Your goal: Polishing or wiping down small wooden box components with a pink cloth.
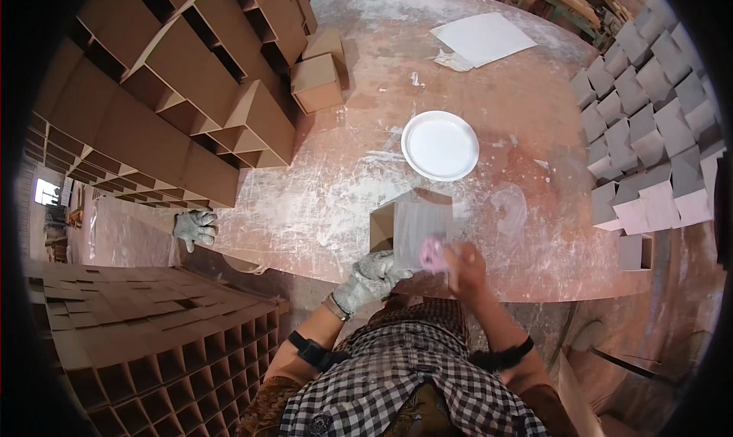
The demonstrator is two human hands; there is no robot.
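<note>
My left hand (372, 278), in a grey work glove, grips the lower edge of a small open box (412, 227) with a brown inside and a greyish coated face. It is held over the near edge of the stained round table (328, 200). My bare right hand (464, 267) presses a pink sponge or cloth (434, 255) against the box's grey face. The hand and cloth are blurred.
A white plate (440, 145) sits just beyond the box. Grey coated boxes (649, 124) are stacked at the right. Brown boxes (317, 82) and tall cardboard dividers (191, 93) stand at the left. A spare grey glove (195, 227) lies at left. White sheets (482, 38) lie at the far side.
</note>
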